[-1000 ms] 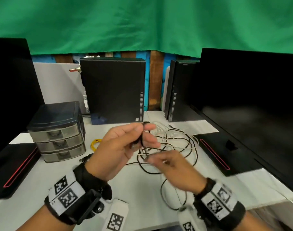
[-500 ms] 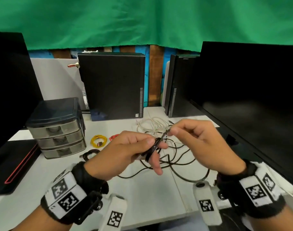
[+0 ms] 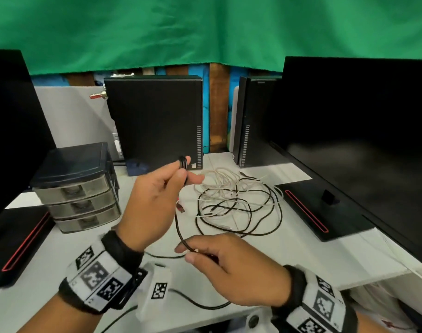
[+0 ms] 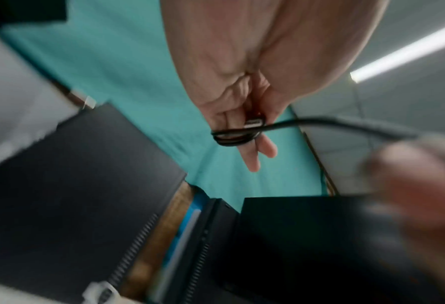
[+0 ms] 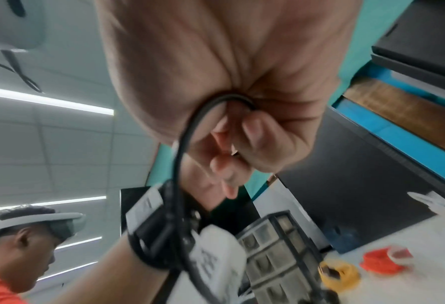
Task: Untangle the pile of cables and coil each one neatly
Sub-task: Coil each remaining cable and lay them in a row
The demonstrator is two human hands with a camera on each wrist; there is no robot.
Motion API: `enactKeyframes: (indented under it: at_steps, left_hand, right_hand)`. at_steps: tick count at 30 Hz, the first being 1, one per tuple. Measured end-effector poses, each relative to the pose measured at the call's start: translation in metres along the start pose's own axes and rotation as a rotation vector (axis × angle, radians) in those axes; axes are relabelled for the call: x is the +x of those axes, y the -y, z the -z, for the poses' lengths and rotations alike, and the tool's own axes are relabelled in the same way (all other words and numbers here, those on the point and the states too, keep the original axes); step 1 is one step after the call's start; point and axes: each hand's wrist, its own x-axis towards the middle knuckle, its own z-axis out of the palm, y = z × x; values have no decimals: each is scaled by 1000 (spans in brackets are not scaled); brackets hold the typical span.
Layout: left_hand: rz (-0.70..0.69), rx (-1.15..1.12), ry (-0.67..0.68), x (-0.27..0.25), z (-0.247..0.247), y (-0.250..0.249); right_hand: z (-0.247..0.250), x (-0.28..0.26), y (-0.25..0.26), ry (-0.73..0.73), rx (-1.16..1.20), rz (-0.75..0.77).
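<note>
Left hand point(image 3: 154, 200) grasping a small coil of black cable point(image 3: 184, 162).
Right hand point(image 3: 231, 265), nearer the body, pinches the same cable's loose run; tangled pile point(image 3: 234, 198) beyond it.

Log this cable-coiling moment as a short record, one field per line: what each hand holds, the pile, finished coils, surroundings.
left hand: grips small coil of thin black cable, raised above desk
right hand: pinches the same cable's loose run, lower, nearer the person
pile: tangled white and black cables on white desk
finished coils: yellow coil, orange coil
left of pile: grey three-drawer organiser
</note>
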Motion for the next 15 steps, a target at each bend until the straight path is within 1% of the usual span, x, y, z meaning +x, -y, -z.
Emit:
enactKeyframes:
  at_steps: [2, 4, 7, 9, 10, 11, 12, 14, 15]
  left_hand:
    - [-56, 196, 33, 1, 2, 14]
    - [-58, 262, 132, 1, 5, 24]
    - [4, 219, 333, -2, 5, 19]
    - [64, 134, 477, -5, -1, 9]
    - [77, 84, 526, -7, -5, 6]
    - [86, 40, 544, -7, -7, 4]
    - [97, 9, 529, -7, -9, 3]
    - [128, 8, 426, -4, -10, 3]
    - [150, 23, 355, -2, -10, 4]
  right_hand:
    - [16, -2, 11, -26, -73, 36]
    - [36, -4, 19, -132, -84, 66]
    - [72, -8, 19, -362, -61, 72]
    - [89, -10, 15, -456, -54, 70]
    - [94, -10, 12, -484, -50, 70]
    - [97, -10, 9, -502, -37, 68]
    - [100, -10, 7, -511, -18, 62]
    - [101, -12, 8, -493, 22, 51]
    - [100, -14, 10, -458, 36, 55]
